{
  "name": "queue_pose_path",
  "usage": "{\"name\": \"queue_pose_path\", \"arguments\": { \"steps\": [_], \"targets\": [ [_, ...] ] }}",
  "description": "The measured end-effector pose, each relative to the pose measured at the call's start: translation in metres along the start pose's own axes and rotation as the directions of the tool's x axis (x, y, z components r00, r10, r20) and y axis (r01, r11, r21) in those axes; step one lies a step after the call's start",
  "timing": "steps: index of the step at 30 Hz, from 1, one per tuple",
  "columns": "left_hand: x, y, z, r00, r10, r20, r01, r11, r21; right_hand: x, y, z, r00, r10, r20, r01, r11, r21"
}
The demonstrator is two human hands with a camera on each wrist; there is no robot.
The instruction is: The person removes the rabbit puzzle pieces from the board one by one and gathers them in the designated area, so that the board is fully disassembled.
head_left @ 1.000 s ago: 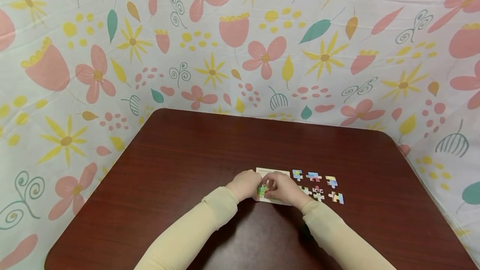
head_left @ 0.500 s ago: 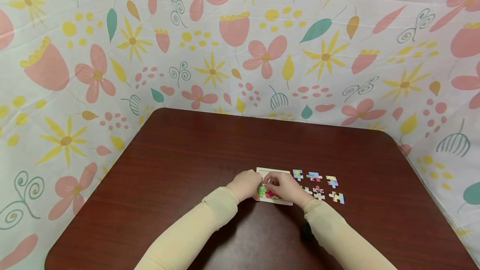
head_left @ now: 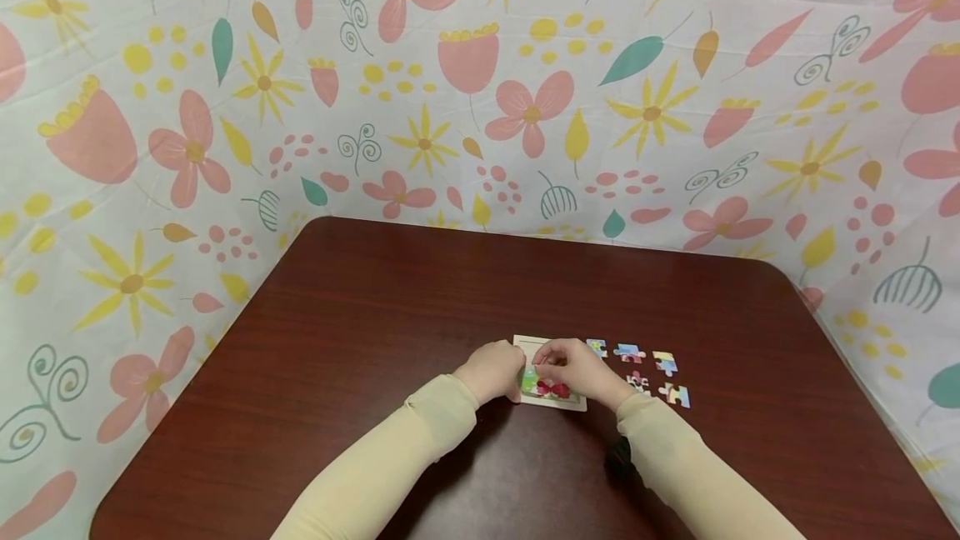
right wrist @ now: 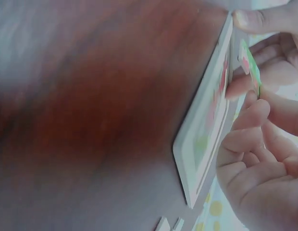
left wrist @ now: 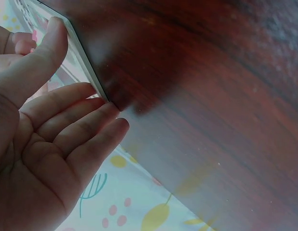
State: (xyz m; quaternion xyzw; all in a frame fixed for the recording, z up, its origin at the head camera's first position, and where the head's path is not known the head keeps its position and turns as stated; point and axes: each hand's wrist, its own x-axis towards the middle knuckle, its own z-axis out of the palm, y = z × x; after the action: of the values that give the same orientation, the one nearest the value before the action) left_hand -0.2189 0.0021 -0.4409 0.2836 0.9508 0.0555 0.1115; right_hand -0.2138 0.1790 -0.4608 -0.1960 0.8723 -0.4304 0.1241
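A small puzzle piece (right wrist: 252,67) with green and pink print is pinched between the thumb and fingertips of my right hand (head_left: 577,367), tilted on edge close over the puzzle tray. The light wooden puzzle tray (head_left: 529,340) lies flat on the table, with red and green printed pieces (head_left: 552,389) in its near part. My left hand (head_left: 489,369) holds the tray's left side, thumb (left wrist: 55,41) on the rim at one corner and fingertips (left wrist: 110,108) against the edge farther along. The right hand hides part of the tray in the head view.
Several loose jigsaw pieces (head_left: 664,362) lie in two rough rows right of the tray, some partly hidden by the right hand. A dark brown table (head_left: 405,298) stands against a flower-print cloth (head_left: 450,107). A small black object (head_left: 618,458) shows beneath the right wrist.
My right hand has shifted a little to the right, uncovering more of the red printed area in the tray. The left hand has stayed on the tray's left side.
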Motion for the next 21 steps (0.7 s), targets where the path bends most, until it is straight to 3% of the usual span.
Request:
{"name": "queue_pose_path", "arguments": {
  "steps": [6, 15, 21],
  "targets": [
    [0.001, 0.001, 0.001, 1.000, -0.005, -0.008, 0.005, 0.999, 0.032, -0.005, 0.002, -0.009, 0.999, 0.003, 0.041, -0.003, 1.000, -0.016],
    [0.000, 0.003, -0.001, 0.999, 0.020, -0.029, -0.018, 0.996, 0.083, -0.023, 0.013, -0.028, 0.999, 0.023, 0.039, -0.019, 0.996, -0.090],
    [-0.001, 0.005, -0.003, 1.000, 0.004, -0.013, -0.003, 0.997, 0.083, -0.038, 0.023, -0.040, 0.998, 0.048, 0.035, -0.043, 0.992, -0.121]
  ]
}}
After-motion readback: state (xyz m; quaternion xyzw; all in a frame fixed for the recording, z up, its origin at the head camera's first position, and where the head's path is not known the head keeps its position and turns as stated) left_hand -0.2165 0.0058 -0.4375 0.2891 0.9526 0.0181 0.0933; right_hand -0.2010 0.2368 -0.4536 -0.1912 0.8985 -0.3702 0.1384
